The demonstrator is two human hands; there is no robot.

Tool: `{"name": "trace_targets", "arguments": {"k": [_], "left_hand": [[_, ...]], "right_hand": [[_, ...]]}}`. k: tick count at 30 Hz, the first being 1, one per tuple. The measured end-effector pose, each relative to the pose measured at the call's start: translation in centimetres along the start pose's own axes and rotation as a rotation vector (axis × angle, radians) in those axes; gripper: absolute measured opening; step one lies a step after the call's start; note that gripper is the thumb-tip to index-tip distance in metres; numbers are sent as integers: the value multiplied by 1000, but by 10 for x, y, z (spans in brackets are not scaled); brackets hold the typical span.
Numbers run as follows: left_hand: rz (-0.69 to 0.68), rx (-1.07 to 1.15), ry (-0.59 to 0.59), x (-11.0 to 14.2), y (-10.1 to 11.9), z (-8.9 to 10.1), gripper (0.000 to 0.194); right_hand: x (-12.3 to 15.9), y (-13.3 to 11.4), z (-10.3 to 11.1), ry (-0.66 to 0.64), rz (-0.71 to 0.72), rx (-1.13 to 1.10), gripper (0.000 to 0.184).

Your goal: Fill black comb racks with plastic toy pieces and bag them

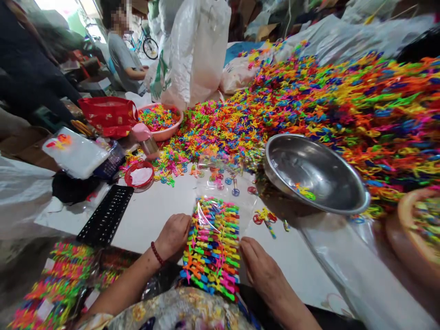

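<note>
A clear plastic bag [213, 243] lies in front of me over the table's near edge, filled with rows of small bright plastic toys. My left hand [174, 234] is closed at the bag's left edge, a dark red bead bracelet on its wrist. At the right edge, my right hand [258, 263] has its fingers curled against the plastic. The bag's unfilled top stretches away from me over the white table. A few loose toys [266, 220] rest to the right of the bag. What the fingertips pinch is partly hidden.
A steel bowl [319, 176] stands right, before a large heap of toys [309, 110]. Left are a black slotted tray [106, 215], a red basket [129, 178] and a pink tub [172, 133]. Filled bags [51, 284] lie lower left. A person [123, 57] is at the back.
</note>
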State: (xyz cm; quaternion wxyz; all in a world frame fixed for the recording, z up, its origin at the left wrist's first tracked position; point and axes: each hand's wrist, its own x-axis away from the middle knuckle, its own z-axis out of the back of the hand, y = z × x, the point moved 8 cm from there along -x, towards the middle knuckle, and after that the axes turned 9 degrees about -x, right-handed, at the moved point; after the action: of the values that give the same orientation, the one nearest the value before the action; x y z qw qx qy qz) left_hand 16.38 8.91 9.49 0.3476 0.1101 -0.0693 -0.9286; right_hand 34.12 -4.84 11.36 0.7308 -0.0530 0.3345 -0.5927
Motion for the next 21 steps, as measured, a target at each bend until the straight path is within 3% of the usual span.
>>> {"name": "trace_targets", "arguments": {"k": [6,13,17,21], "left_hand": [[-67,-100,-49,29,11,9,23],[-34,-93,-122,71,26,22,25],[48,-12,-36,63,26,26,20],[63,104,37,42,21,21,18]], "right_hand": [[9,-20,8,-89,10,-39,43],[23,-39,12,-140,-75,-167,25],[21,-32,14,-52,-175,-235,13],[22,-8,6,38,-299,-288,11]]}}
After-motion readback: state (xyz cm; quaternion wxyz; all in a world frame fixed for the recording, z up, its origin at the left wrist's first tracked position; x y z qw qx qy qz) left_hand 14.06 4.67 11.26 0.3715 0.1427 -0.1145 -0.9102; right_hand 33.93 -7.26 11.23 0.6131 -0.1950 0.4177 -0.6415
